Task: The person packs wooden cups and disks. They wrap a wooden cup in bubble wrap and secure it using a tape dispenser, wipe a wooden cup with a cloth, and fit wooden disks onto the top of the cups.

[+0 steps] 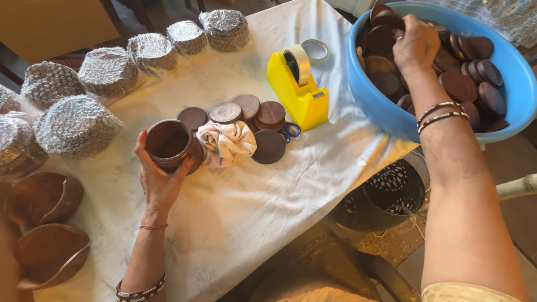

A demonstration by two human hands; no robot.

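My left hand (pixel 158 182) grips a small round dark wooden pot (pixel 172 144) by its side, holding it open end up just above the white cloth. My right hand (pixel 415 43) reaches into a big blue plastic basin (pixel 386 109) at the upper right, its fingers down among several dark round wooden lids (pixel 458 84); whether it holds one is hidden. Several loose wooden lids (pixel 249 106) lie on the cloth next to a crumpled white rag (pixel 228 140).
A yellow tape dispenser (pixel 299 89) stands mid-table with a loose tape roll (pixel 316 50) behind it and blue scissors (pixel 290 131) beside it. Several bubble-wrapped round bundles (pixel 106 72) line the far left edge. Wooden bowls (pixel 45 223) sit at the near left. A perforated dark basket (pixel 386 196) stands below the table.
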